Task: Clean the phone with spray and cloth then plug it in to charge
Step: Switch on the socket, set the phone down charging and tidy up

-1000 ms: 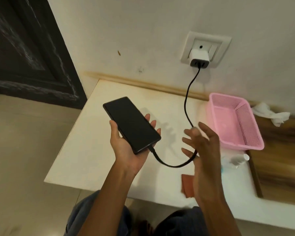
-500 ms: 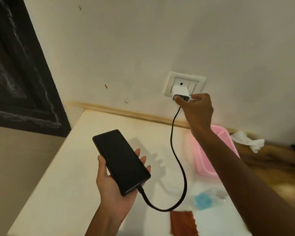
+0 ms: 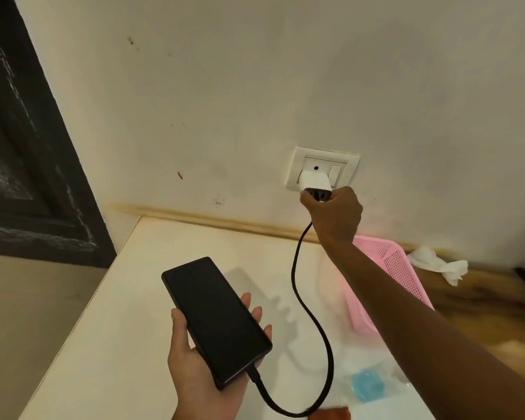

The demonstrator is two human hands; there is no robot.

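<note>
**A:** Why do we hold the phone [image 3: 215, 321] flat in our left hand [image 3: 200, 368], above the white table [image 3: 109, 344]?

**B:** The palm cups it from below, fingers curled up round its far edge, so the black cable [image 3: 311, 322] entering its near end hangs in a slack loop and does not drag at the port. The screen is dark.

**A:** And our right hand [image 3: 334, 215]?

**B:** It is up at the wall socket [image 3: 323, 168], fingers closed about the lower end of the white charger [image 3: 314, 181], where the cable leaves it. We judge this a seating or checking of the plug, the last step; the switch beside it may yet need pressing.

**A:** The cleaning things?

**B:** Set aside: the spray bottle [image 3: 367, 388] lies blurred near the pink basket [image 3: 391, 268], and the reddish cloth [image 3: 331, 415] sits at the lower edge.
</note>
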